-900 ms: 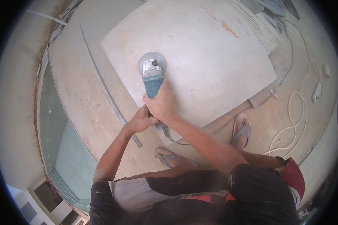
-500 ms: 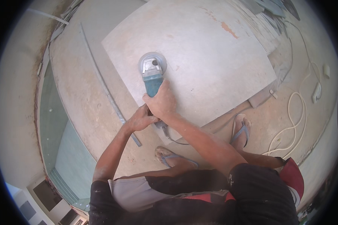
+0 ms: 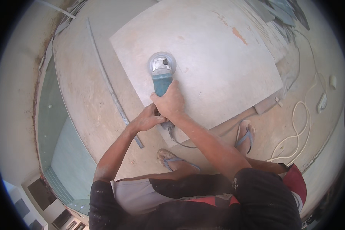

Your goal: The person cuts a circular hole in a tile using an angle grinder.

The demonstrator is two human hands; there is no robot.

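Observation:
An angle grinder [image 3: 163,82] with a teal body and silver head lies along the near left part of a large pale tile slab [image 3: 222,73]. Its round disc [image 3: 171,61] is over the slab's surface; whether it touches cannot be made out. My right hand [image 3: 170,101] wraps around the teal body from above. Lower down, my left hand [image 3: 146,118] is closed around the rear of the grinder, next to the other hand. A dark cord [image 3: 184,145] runs from the tool's tail towards the right, partly under my right forearm.
On the left a long metal bar [image 3: 107,82] lies on the floor. A white cable [image 3: 297,136] loops at the right, near a power strip [image 3: 322,102]. Thin sheets [image 3: 276,13] are piled at the far right. A drop with a glass-like panel [image 3: 69,147] borders the left.
The grinder and both hands have shifted slightly right in the picture, along with some shift of the whole view. Both hands keep their hold.

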